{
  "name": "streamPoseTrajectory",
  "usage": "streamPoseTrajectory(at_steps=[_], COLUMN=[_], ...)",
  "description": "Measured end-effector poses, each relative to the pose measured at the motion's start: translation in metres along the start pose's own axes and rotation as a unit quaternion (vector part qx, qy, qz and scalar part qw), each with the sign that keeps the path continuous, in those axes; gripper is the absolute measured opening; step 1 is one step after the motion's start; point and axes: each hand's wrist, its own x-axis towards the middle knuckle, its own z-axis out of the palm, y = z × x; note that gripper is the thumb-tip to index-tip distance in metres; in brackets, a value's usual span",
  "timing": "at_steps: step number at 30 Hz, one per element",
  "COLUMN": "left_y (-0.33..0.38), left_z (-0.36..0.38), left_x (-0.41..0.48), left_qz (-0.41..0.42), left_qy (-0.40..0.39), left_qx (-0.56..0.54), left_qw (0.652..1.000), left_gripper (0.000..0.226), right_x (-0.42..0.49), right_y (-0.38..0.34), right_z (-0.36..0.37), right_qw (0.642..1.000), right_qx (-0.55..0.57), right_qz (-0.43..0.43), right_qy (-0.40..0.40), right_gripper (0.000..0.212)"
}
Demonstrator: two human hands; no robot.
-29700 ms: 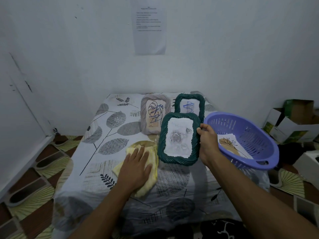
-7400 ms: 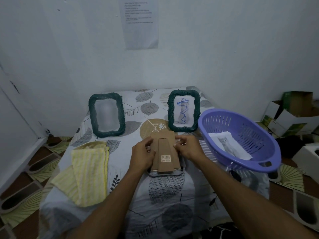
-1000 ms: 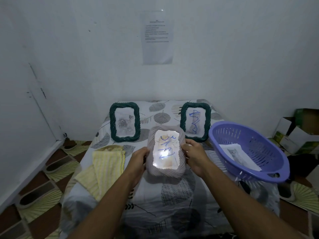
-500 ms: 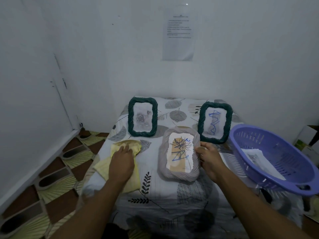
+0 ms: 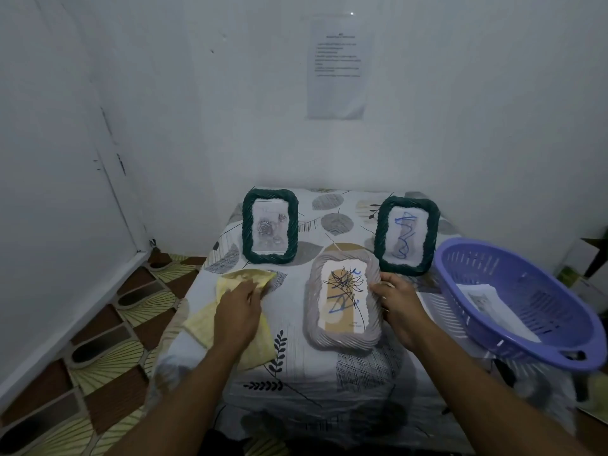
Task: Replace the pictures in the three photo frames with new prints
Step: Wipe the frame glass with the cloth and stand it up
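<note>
Head view: grey frame (image 5: 343, 301) sits mid-bench, face up with a print inside, long axis running from near edge to far edge. Right grip (image 5: 399, 306) curls round its right rim. Yellow cloth (image 5: 210, 320) lies to the frame's left, apart from it, toward the bench's left edge. Left grip (image 5: 238, 311) is on it, fingers bent, pinching a fold. I judge a wipe is next: the cloth travels right onto the glass.

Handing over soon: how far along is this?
Looks done: left green frame stands with a rose print. In hand: right hand holds the grey frame, left hand grips the yellow cloth. Possibly left: blue scribbles on the grey and right green frame; one print lies in the basket.
</note>
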Motion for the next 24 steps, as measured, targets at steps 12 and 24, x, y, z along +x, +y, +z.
streamPoseTrajectory(at_steps=[12, 24], left_y=[0.106, 0.098], left_z=[0.038, 0.042], left_x=[-0.027, -0.05], left_qz=[0.225, 0.408], left_qy=[-0.145, -0.203], left_qx=[-0.09, 0.16], left_qw=[0.959, 0.875], left_gripper=[0.041, 0.062], right_x=[-0.009, -0.007], right_y=[-0.005, -0.021], right_z=[-0.003, -0.014], right_qw=[0.999, 0.997], right_qx=[0.039, 0.072], right_qz=[0.013, -0.006], right_qy=[-0.007, 0.024], right_gripper=[0.02, 0.025])
